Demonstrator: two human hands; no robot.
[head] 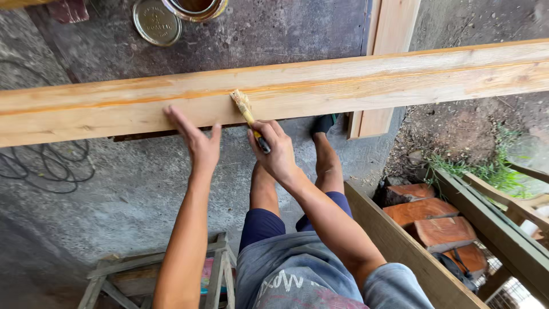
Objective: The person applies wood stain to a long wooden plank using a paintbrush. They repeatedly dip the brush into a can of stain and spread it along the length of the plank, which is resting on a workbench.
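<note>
Wooden beam [343, 86]: left hand [197, 140] flat on its near edge, right hand [277, 151] fingers gripping paintbrush [247, 113].

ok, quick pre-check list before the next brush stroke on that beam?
1. Right hand grips the brush: ok.
2. Bristles touch the long wooden beam: ok.
3. Left hand flat against the beam's near face, steadying it: ok.
4. Open can on the floor past the beam, lid beside it: ok.
5. Finish left on the bristles: cannot tell.
6. Beam's supports: cannot tell, only one crossing board shows.
</note>
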